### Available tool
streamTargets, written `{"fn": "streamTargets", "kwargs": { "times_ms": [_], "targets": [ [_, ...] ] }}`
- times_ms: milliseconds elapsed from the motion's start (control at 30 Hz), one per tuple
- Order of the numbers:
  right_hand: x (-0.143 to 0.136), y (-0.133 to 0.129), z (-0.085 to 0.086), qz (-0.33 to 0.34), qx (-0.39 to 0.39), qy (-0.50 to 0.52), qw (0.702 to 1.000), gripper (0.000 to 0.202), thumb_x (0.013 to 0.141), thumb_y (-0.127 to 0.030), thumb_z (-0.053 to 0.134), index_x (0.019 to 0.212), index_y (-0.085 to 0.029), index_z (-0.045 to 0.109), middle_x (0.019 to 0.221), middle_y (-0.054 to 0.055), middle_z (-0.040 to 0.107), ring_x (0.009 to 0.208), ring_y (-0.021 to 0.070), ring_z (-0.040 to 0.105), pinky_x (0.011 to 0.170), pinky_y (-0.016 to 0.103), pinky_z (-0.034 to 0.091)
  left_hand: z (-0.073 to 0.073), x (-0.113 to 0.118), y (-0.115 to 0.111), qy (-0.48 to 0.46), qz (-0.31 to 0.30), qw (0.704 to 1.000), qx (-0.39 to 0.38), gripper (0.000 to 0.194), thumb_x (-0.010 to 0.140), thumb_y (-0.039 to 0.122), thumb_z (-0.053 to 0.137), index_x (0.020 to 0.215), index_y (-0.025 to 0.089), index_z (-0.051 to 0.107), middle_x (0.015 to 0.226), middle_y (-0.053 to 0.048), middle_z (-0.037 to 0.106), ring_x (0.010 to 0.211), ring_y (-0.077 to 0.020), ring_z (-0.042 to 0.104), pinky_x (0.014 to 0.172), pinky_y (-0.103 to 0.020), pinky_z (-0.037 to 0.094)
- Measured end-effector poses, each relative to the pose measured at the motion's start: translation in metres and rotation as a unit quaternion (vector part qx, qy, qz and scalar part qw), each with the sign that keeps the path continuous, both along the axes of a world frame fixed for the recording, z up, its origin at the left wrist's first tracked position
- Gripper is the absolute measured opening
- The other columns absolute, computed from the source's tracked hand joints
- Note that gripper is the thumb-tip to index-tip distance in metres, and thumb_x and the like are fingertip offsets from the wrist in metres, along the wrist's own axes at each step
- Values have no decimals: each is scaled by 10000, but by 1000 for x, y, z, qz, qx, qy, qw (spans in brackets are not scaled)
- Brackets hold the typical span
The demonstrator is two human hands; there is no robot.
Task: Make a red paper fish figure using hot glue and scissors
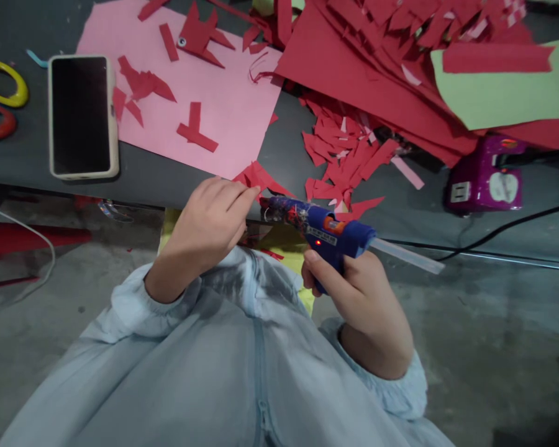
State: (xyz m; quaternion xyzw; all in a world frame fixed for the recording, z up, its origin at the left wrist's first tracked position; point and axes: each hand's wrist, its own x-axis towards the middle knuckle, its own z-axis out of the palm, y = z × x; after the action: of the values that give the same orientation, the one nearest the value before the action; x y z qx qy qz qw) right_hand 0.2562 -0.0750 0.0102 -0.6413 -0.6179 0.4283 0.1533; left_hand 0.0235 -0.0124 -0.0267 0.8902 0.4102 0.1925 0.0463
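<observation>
My right hand (pixel 349 279) is wrapped round the grip of a blue glue gun (pixel 328 234). A translucent glue stick (pixel 407 255) sticks out of its rear, and a small red light glows on its side. The nozzle points left, close to my left fingertips. My left hand (pixel 217 217) has its fingers pressed together on a red paper piece (pixel 254 176) at the table's front edge. A pink sheet (pixel 228 118) lies beyond, carrying several red cut-outs and a red fish shape (pixel 201 36) with an eye.
A phone (pixel 80 118) and scissors (pixel 16 93) lie at the left. Red scraps (pixel 345 149) are heaped right of centre, before red sheets (pixel 354 81) and a green sheet (pixel 494 93). A purple power socket (pixel 489 177) with a black cable (pixel 507 225) is at the right.
</observation>
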Motion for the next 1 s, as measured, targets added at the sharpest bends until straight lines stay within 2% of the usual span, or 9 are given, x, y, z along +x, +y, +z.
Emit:
{"fn": "streamTargets", "kwargs": {
  "times_ms": [167, 733, 1000],
  "targets": [
    [-1, 3, 1, -6, -34, 1, 999, 603, 936, -671, 419, 562, -218, 553, 503, 45, 594, 466, 162, 561, 511, 309, 420, -1, 0, 0, 3, -3, 1000, 13, 392, 916, 128, 507, 1289, 54, 603, 1171, -160, 693, 1072, -280, 620, 1002, -454, 507],
    [10, -1, 3, -5, -50, 6, 999, 599, 912, -669, 442, 527, -224, 554, 489, 41, 583, 469, 159, 552, 497, 302, 410, -1, 0, 0, 1, 0, 1000, 2, 406, 935, 117, 455, 1314, 65, 591, 1201, -164, 687, 1089, -279, 613, 1001, -474, 508],
    [15, -7, 10, -20, -61, 6, 998, 516, 907, -581, 491, 537, -226, 546, 502, 41, 586, 483, 163, 560, 510, 309, 429, -1, 0, 0, 5, -1, 1000, 29, 385, 925, 103, 480, 1282, 42, 612, 1170, -162, 698, 1058, -276, 626, 977, -445, 521]
  ]
}}
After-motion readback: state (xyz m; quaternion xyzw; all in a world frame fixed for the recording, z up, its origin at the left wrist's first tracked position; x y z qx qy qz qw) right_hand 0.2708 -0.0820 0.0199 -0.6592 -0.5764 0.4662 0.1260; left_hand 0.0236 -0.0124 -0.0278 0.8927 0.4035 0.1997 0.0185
